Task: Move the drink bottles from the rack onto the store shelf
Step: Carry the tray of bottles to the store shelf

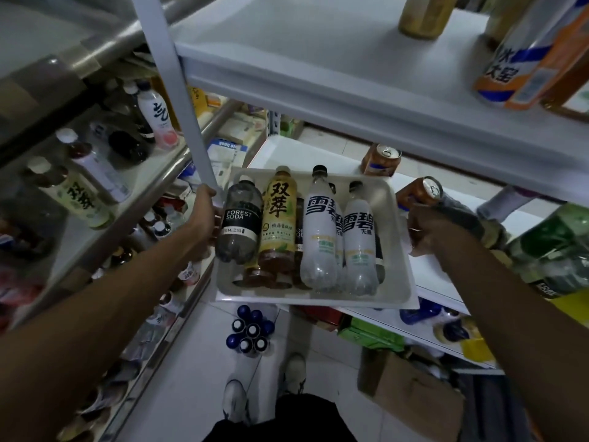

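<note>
A person holds a white rectangular tray [400,260] level in the aisle, between a steel rack [149,189] on the left and a white store shelf [287,148] on the right. The left hand [207,215] grips the left rim of the tray with curled fingers, and the right hand [427,228] closes its fingers on the right rim. The drink bottles lie on their sides in the tray, caps pointing away from the person: a grey bottle with a black label [239,221] at the left, then a tea bottle with a yellow label [279,218], then two white soda bottles [320,231] touching each other. Darker bottles lie under them, mostly hidden. The far left corner of the tray is just beside the white upright post [178,90] of the shelf, and the far edge reaches over the front edge of the shelf board. Behind this edge the board shows a bare white area, bounded on the right by an orange can [381,159]. A second orange can [420,193] stands near the right hand. The upper white shelf board [318,59] hangs over the tray, with open space between them. More bottles stand on the steel rack.
</note>
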`<state>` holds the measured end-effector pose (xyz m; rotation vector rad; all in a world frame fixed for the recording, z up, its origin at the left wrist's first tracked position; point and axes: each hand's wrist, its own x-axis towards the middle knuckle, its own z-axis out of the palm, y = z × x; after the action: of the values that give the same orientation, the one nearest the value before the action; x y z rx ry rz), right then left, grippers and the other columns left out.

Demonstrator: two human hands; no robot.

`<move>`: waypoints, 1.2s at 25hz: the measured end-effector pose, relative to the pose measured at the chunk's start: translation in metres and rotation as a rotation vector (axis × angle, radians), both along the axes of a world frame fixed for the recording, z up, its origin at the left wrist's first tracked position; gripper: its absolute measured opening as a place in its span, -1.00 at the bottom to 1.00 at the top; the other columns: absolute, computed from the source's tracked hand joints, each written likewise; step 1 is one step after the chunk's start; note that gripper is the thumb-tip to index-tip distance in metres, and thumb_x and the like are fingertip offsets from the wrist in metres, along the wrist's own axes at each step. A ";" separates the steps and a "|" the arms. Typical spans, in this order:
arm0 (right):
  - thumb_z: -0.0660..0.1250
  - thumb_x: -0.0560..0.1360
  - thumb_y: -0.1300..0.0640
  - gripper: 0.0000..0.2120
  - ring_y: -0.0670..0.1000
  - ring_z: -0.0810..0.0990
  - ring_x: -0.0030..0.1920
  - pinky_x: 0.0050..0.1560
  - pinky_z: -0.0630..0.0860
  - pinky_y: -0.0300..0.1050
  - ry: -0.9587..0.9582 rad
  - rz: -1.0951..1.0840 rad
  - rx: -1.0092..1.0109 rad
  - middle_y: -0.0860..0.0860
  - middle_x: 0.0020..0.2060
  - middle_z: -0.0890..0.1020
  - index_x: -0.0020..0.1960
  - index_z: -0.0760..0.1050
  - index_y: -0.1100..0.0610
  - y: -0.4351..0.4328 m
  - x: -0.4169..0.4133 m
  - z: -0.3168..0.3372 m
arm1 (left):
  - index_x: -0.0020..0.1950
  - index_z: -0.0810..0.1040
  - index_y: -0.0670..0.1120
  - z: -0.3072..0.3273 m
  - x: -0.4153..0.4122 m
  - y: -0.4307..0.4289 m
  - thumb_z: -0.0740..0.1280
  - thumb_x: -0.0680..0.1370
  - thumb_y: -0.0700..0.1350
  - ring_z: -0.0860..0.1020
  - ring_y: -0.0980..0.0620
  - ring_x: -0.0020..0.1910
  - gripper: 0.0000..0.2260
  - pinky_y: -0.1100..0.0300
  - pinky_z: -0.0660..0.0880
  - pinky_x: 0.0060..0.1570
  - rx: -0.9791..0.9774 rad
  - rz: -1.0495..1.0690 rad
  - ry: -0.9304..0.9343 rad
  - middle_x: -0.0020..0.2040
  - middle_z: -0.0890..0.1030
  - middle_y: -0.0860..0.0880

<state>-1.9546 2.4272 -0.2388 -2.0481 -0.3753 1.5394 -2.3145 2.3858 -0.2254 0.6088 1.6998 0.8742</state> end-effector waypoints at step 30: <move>0.07 0.54 0.23 -0.79 0.00 0.31 -0.31 -0.19 0.33 -0.10 0.055 -0.165 0.075 0.03 -0.28 0.36 -0.28 0.26 0.13 0.022 0.006 0.009 | -0.13 0.44 -0.14 -0.011 0.004 0.127 -0.01 0.56 0.13 0.42 -0.05 -0.28 -0.60 0.16 0.32 -0.27 -0.013 -0.197 -0.039 -0.23 0.45 -0.11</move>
<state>-1.9488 2.4492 -0.2302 -1.9237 -0.2337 1.4573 -2.3100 2.5127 -0.2365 0.7321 1.5797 0.7294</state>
